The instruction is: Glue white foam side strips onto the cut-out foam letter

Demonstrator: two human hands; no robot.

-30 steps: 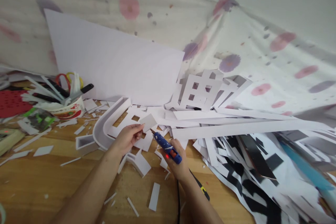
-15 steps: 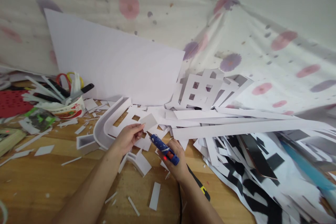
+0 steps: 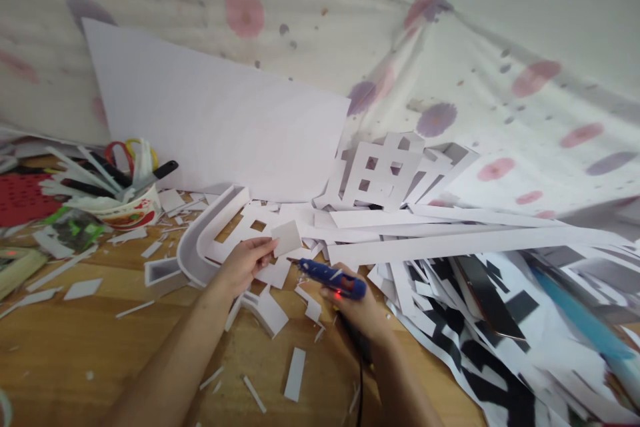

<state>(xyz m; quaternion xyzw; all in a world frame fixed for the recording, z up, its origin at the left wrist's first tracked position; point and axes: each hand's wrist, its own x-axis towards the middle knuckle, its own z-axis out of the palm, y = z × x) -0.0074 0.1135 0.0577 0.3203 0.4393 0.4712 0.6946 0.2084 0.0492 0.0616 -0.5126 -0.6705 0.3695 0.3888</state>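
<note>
Tub (image 3: 137, 215): held scissors (image 3: 131, 161), wht strips (image 3: 99, 167).
Gun (image 3: 333, 275): ptd L, axis near-crosswise.
L hand (image 3: 245, 265): pinched card (image 3: 287, 238).
R hand (image 3: 359, 310): fingers clasped gun.

Left hand (image 3: 244, 267) pinches a small white card (image 3: 288, 239). Right hand (image 3: 359, 310) holds a blue glue gun (image 3: 325, 273), nozzle (image 3: 295, 260) near the card. Offcuts (image 3: 295, 374) litter the bench (image 3: 75, 333).
</note>
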